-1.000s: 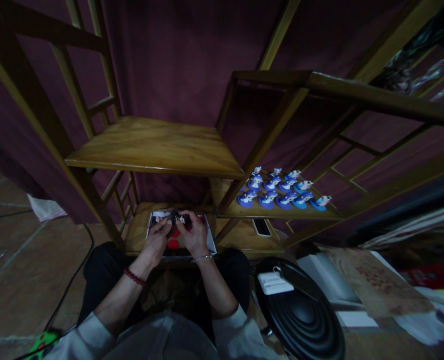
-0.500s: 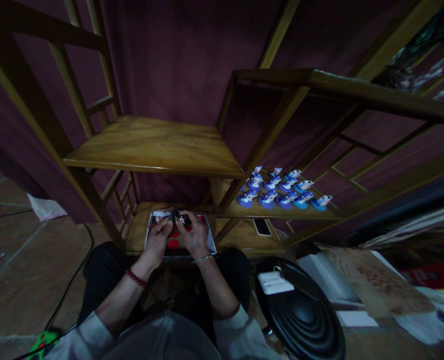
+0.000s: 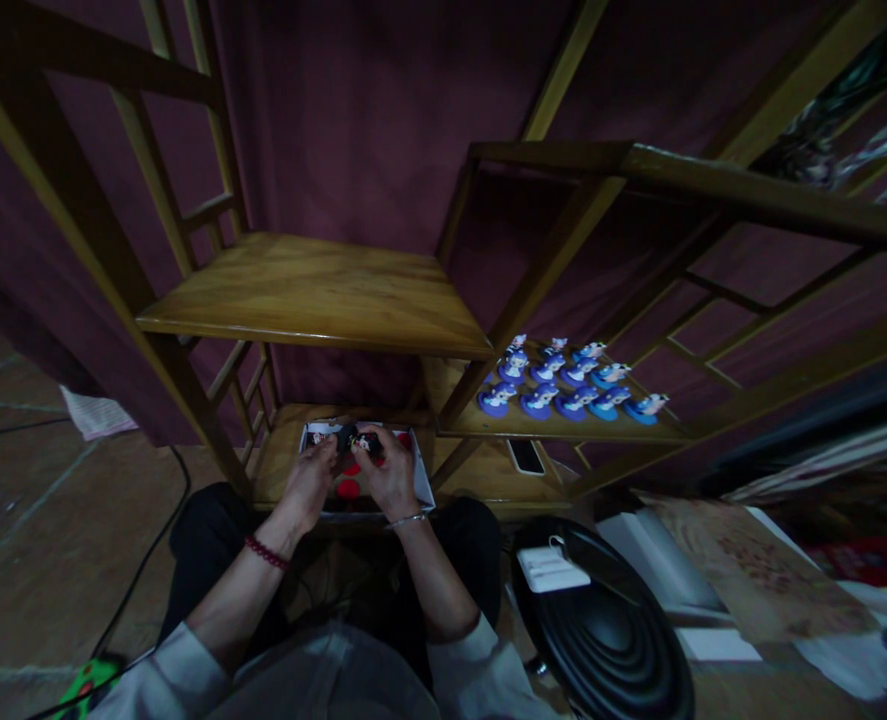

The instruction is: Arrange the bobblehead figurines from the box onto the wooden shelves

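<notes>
Low in the head view, my right hand (image 3: 392, 480) is closed on a small dark figurine (image 3: 366, 442) with light and yellowish markings. My left hand (image 3: 312, 482) pinches a small black piece (image 3: 345, 438) right beside it; its kind is too dark to make out, and whether the two touch I cannot tell. Both hands are over a shallow white-walled box (image 3: 422, 482) on the lowest shelf. Inside the box show round red pieces (image 3: 348, 489) and part of another dark figurine at the left, partly covered by my fingers.
Several small purple and blue figurines (image 3: 540, 402) stand in rows on the shelf to the right. A phone (image 3: 525, 457) lies below them. The wooden shelf board (image 3: 315, 290) overhangs behind my hands. A black round stool (image 3: 615, 630) carrying a white case (image 3: 554, 568) is at my right.
My left hand has shifted slightly left and down with the black piece, turning it a little. The figurine in my right hand shows more of its front. The view has moved slightly.
</notes>
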Motion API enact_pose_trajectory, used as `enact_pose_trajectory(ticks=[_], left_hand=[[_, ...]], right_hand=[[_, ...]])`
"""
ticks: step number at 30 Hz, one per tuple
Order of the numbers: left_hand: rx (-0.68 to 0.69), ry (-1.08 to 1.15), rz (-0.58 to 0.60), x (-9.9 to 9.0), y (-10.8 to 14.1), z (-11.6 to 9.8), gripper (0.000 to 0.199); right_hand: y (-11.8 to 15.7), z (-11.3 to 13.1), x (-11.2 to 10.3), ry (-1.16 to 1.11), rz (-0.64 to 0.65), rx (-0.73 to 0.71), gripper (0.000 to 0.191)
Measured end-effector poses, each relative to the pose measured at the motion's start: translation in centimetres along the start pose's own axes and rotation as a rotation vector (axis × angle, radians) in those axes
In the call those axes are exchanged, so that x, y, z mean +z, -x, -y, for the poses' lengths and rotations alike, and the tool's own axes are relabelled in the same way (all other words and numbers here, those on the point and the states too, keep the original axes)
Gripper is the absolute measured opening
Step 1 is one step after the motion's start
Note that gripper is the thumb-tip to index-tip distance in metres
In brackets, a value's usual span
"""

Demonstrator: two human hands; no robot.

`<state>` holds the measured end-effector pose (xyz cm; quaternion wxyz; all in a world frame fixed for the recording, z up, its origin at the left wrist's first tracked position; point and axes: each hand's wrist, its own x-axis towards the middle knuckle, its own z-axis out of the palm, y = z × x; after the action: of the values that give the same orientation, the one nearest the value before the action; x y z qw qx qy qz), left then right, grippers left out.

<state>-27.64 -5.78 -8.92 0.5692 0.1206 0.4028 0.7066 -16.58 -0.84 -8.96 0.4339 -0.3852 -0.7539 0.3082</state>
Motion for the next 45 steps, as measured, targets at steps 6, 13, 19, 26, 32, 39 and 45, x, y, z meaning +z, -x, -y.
enact_pose_trajectory(ticks=[6, 13, 19, 26, 32, 39, 45], left_hand=[[-0.001, 0.033, 0.011, 0.0, -0.3, 0.2, 0.012], [0.019, 0.04, 0.044, 0.8, 0.4, 0.1, 0.03], [0.036, 0.009, 0.005, 1.0, 0.7, 0.4, 0.035], [0.003, 0.005, 0.01, 1.0, 0.9, 0.9, 0.031], [0.005, -0.003, -0.018, 1.0, 0.8, 1.2, 0.032], [0.003, -0.036, -0.083, 0.6, 0.8, 1.3, 0.031], [-0.012, -0.076, -0.078, 0.6, 0.9, 1.1, 0.029]], right_hand=[[0.1, 0.1, 0.0, 0.014, 0.002, -0.014, 0.019], [0.0, 0.2, -0.2, 0.007, -0.016, -0.007, 0.016], [0.0, 0.7, -0.4, 0.065, 0.007, -0.02, 0.018], [0.2, 0.5, -0.4, 0.054, 0.018, -0.03, 0.018], [0.3, 0.3, -0.6, 0.097, 0.053, -0.092, 0.019], [0.4, -0.4, -0.8, 0.143, 0.123, -0.204, 0.02], [0.2, -0.5, -1.1, 0.172, 0.176, -0.287, 0.021]])
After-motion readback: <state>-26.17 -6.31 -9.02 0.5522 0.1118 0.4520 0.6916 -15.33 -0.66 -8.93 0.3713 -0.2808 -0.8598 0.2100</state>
